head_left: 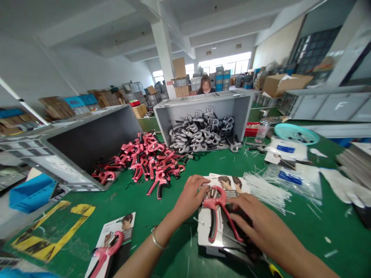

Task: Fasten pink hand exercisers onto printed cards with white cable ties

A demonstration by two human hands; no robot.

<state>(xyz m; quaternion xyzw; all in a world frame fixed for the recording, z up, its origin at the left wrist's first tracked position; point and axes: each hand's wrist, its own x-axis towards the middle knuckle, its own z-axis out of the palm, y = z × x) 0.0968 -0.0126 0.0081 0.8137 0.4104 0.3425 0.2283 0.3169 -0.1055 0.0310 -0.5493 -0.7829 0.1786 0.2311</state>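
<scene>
My left hand [189,197] pinches the top of a pink and black hand grip strengthener [216,202], which lies on a printed backing card [206,227]. My right hand [255,220] presses over the strengthener's lower handle and the card. A second pink strengthener on its card [108,247] lies at the near left. Beyond my hands, a heap of loose pink strengtheners [142,158] spreads across the green table mat [179,247]. Grey and black strengtheners [199,133] fill a grey crate [203,104]. A bundle of white cable ties [266,191] lies to the right of my hands.
A tipped grey crate [87,139] stands left of the pink heap. Clear bags with blue labels [290,177] and a teal dish [295,134] sit at the right. A person [205,87] stands behind the crates, among stacked cartons [179,79].
</scene>
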